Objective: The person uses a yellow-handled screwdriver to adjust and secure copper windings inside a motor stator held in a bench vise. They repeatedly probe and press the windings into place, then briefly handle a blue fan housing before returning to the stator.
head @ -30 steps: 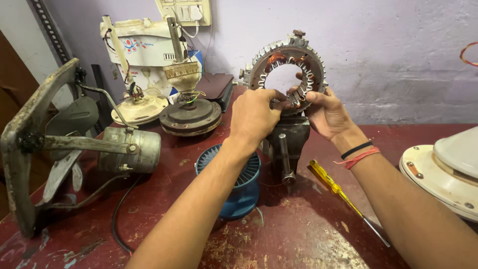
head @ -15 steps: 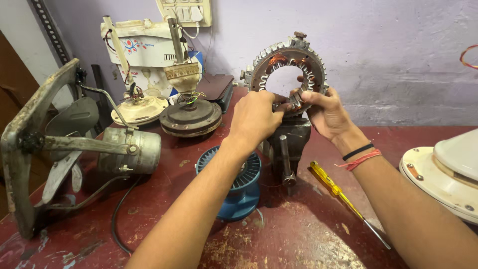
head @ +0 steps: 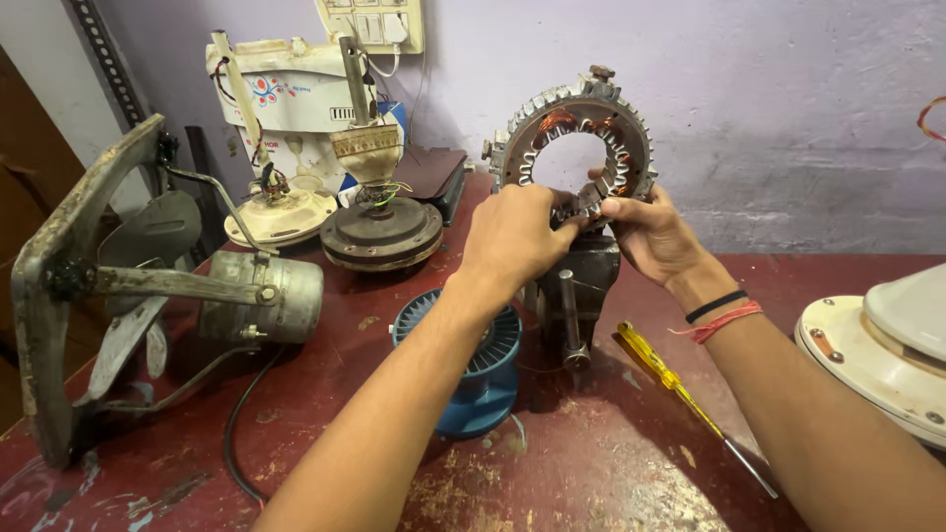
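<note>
- Fingers (head: 576, 212) of both hands meet at the lower edge of the metal ring (head: 581, 138): the left hand (head: 512, 236) curls over the ring's lower left, and the right hand (head: 655, 236) pinches its lower right between thumb and fingertips. Both are grasping the ring.
- Toothed around its rim and wound with copper wire inside, the ring stands upright on top of a dark vise (head: 576, 286), toward the far middle of the bench (head: 591, 463).
- It looks heavy and stiff, being layered steel, and is unlikely to bend. The thin copper windings look delicate and easy to nick, so the outer rim seems the safer place to take hold.
- Just near and left of the vise, a blue spool (head: 473, 360) of fine wire stands on end.
- A yellow-handled screwdriver (head: 680, 389) lies to the right of the vise, tip pointing near and right.
- Farther left, a fan motor with a bare shaft (head: 379, 222) stands upright, with a cream fan base (head: 281, 212) beside it.
- At the far left leans an old grey fan (head: 148, 286) in its frame.
- A white fan housing (head: 887, 345) sits at the right edge.
- No bin, box or tray shows on the bench.
</note>
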